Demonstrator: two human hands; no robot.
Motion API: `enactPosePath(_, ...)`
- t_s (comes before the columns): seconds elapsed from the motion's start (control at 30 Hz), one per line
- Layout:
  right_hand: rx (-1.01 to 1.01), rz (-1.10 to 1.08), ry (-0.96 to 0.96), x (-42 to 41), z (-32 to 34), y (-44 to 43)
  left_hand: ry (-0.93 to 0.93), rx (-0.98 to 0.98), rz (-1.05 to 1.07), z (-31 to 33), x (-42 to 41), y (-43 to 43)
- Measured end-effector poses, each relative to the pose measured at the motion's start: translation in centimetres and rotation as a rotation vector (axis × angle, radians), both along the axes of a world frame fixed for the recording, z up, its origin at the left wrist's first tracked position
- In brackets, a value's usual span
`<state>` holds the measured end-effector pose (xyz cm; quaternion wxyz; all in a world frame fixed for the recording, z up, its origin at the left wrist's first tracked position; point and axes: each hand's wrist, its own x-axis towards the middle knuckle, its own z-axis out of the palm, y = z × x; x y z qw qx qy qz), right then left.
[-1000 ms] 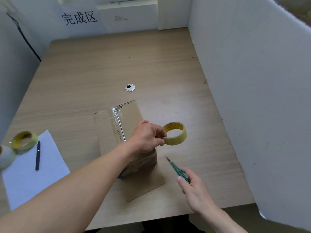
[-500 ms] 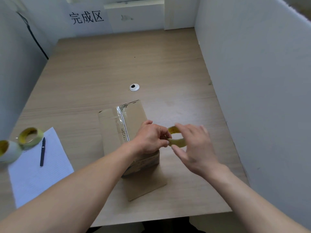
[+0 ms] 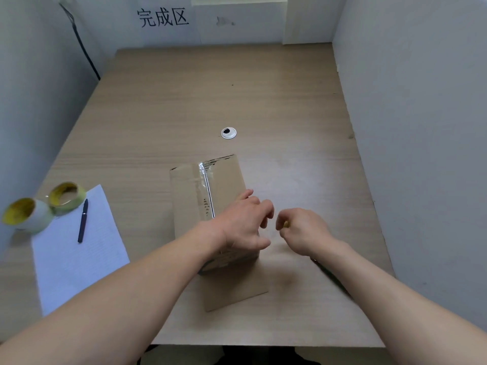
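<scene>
While the left hand (image 3: 242, 225) rests on the cardboard box (image 3: 195, 191), the right hand (image 3: 303, 230) grips a yellow tape roll (image 3: 286, 224).
The left fingers (image 3: 264, 208) are loosely bent at the box's right edge. The right hand sits just beside them, curled tight, so only a bit of yellow peeks out. The box lies on the table (image 3: 210, 88).

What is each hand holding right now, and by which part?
The right hand is curled round a yellow thing, mostly hidden, likely tape; which part cannot be told. The left hand rests on the box, gripping nothing.
</scene>
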<state>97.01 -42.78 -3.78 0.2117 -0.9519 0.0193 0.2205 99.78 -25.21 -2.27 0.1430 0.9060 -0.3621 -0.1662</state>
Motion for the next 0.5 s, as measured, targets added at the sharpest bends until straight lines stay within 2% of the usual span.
enactPosePath(0.17, -0.071, -0.181, 0.015, -0.3, -1.1, -2.3, -0.084, 0.102, 0.041, -0.2, -0.8, -0.8)
enactPosePath(0.33, 0.096, -0.372, -0.160, -0.4, -0.8, -2.7, -0.126, 0.097, 0.228, -0.2, -1.5, -3.0)
enactPosePath(0.4, 0.282, -0.525, -0.237, -0.5, -0.3, -1.8, -0.049, -0.160, 0.393, -0.6, -1.4, -2.6)
enactPosePath(0.5, 0.526, -0.711, -0.313, -1.0, 0.6, 0.2, 0.164, -0.791, 0.755, -0.1, -1.2, -1.3)
